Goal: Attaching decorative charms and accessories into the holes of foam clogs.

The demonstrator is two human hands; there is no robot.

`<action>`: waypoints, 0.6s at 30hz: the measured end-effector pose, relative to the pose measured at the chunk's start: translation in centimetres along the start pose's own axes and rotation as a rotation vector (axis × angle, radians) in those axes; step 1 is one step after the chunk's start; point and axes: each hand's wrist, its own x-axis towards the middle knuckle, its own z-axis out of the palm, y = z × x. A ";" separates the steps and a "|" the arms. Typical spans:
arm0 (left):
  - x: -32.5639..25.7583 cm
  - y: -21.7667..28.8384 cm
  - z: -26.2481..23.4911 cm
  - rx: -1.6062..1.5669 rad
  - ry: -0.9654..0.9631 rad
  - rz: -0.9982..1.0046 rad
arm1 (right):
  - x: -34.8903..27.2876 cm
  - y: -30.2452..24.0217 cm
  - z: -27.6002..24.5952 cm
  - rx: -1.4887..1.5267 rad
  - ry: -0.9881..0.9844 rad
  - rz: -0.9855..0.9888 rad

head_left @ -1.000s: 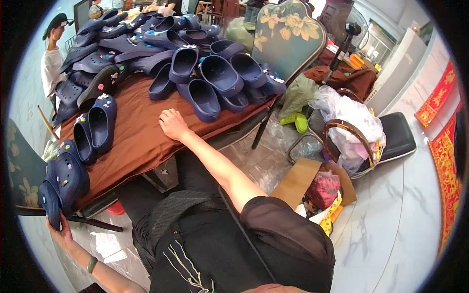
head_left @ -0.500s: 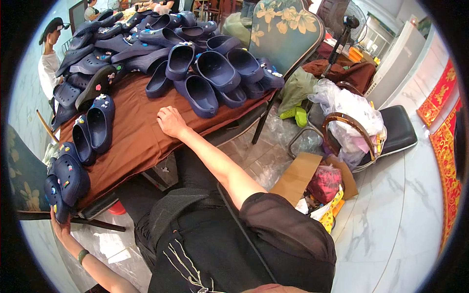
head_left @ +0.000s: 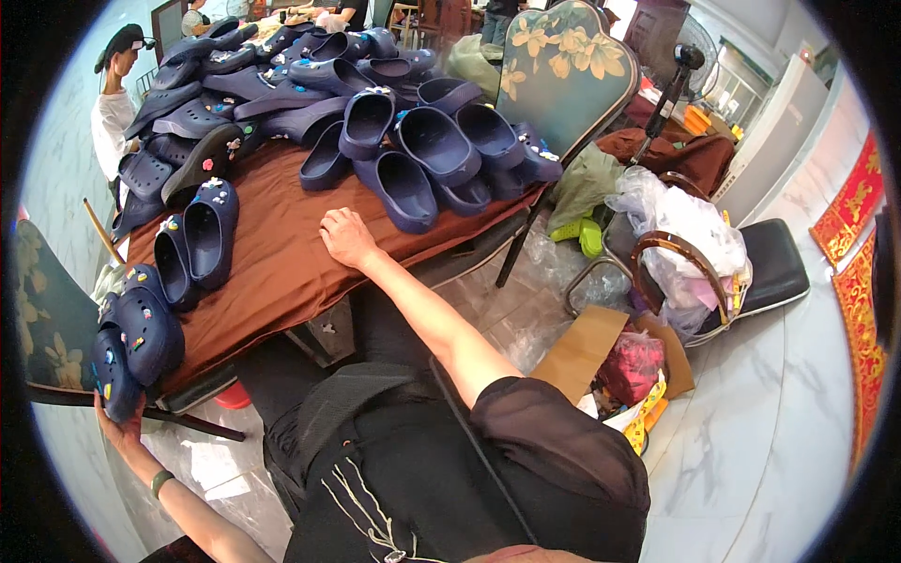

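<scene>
At the table's left corner, my left hand (head_left: pixel 120 422) is closed around the lower end of a navy clog (head_left: pixel 116 373) with small coloured charms. Another charm-studded navy clog (head_left: pixel 150 333) lies right beside it. My right hand (head_left: pixel 349 238) rests on the brown tablecloth (head_left: pixel 272 239), fingers loosely bent and apart from any shoe. Nearest to it is a navy clog (head_left: pixel 405 192) at the front of a cluster, its opening facing up. Left of my right hand, a pair of navy clogs (head_left: pixel 208 235) stands on the cloth.
A heap of navy clogs (head_left: pixel 244 84) covers the far side. Floral-backed chairs (head_left: pixel 568 70) flank the table. To the right are a cardboard box (head_left: pixel 580 352) of wrappings, a black seat (head_left: pixel 779 263) with plastic bags, and a fan (head_left: pixel 699 56). Another person (head_left: pixel 114 122) stands far left.
The whole view has shifted slightly, so the scene sits a little further right. My left hand still grips the clog, and my right hand stays on the cloth.
</scene>
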 end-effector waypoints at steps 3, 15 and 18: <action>-0.8 0.3 3.2 0.100 0.104 -0.098 | -0.1 -0.1 0.2 -0.002 -0.009 0.008; -3.3 -2.3 1.4 -0.052 -0.244 0.094 | 0.4 0.5 -0.3 -0.044 0.031 -0.138; -5.6 -3.0 2.7 -0.146 -0.353 0.128 | 0.1 1.0 0.2 -0.019 0.025 -0.115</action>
